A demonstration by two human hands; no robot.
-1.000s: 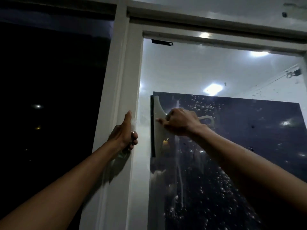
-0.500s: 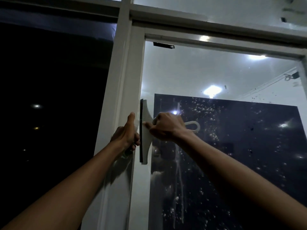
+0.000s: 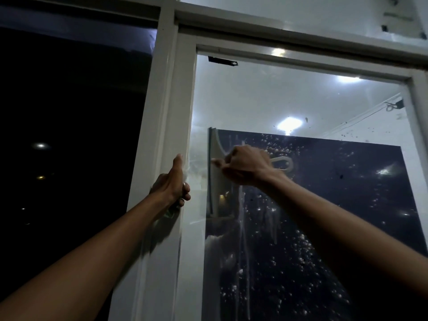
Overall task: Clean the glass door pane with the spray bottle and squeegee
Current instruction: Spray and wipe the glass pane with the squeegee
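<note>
The right hand (image 3: 246,165) was closed around the handle of a white squeegee (image 3: 216,172), its grip tight on the neck just behind the blade, with the handle's loop end sticking out past the wrist. The squeegee stood with its blade upright, pressed against the glass door pane (image 3: 301,205) near the pane's left edge, just beside the white door frame (image 3: 171,117). To the right of the blade and below it the glass was covered with soap bubbles (image 3: 289,251) and pale streaks running down. Ceiling lights were mirrored in the upper part of the glass. The left hand (image 3: 172,185) held the edge of the door frame, thumb pointing up along the frame and fingers curled round its inner edge, so that grip was closed on the frame and carried no tool. Both forearms reached up from the bottom of the view. The spray bottle could not be seen.
</note>
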